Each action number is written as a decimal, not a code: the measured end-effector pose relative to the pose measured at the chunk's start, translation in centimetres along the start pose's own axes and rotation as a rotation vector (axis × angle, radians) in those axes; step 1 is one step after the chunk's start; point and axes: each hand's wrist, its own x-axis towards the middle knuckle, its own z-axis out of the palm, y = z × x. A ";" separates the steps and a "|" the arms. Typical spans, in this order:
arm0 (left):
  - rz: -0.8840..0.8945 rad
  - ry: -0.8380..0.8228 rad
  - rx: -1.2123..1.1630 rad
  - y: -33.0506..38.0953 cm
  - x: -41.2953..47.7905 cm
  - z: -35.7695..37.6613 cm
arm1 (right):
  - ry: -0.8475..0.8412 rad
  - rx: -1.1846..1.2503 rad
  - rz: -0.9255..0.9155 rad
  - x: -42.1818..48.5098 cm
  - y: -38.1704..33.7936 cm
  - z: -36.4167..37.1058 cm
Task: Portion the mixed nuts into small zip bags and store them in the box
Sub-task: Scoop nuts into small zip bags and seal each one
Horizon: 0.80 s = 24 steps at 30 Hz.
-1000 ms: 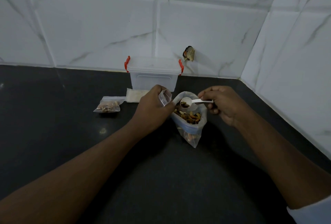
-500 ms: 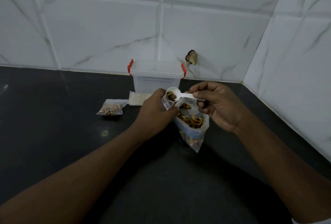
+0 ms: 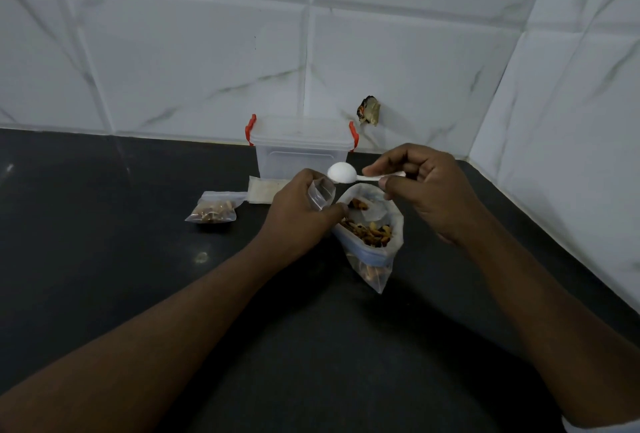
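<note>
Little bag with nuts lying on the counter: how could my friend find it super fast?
Find the clear box with red clips against the tiled wall. On the dark counter in front of it, to the left, lies the little bag. It lies flat and holds nuts, unlike the pale stack beside it or the big upright bag.

Dim, cool-toned light, soft shadows, faint glints on dark countertop (image 3: 104, 276), wide-angle bending at edges
</note>
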 end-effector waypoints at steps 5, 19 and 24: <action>-0.042 -0.010 0.056 -0.2 0.3 0.0 | -0.058 -0.522 -0.035 -0.1 1.3 -1.4; -0.028 0.072 0.031 0.2 -0.1 0.2 | -0.184 -0.787 -0.035 0.4 2.6 -0.4; -0.024 0.061 0.025 0.2 0.0 0.1 | -0.208 -0.818 0.042 0.5 2.6 0.1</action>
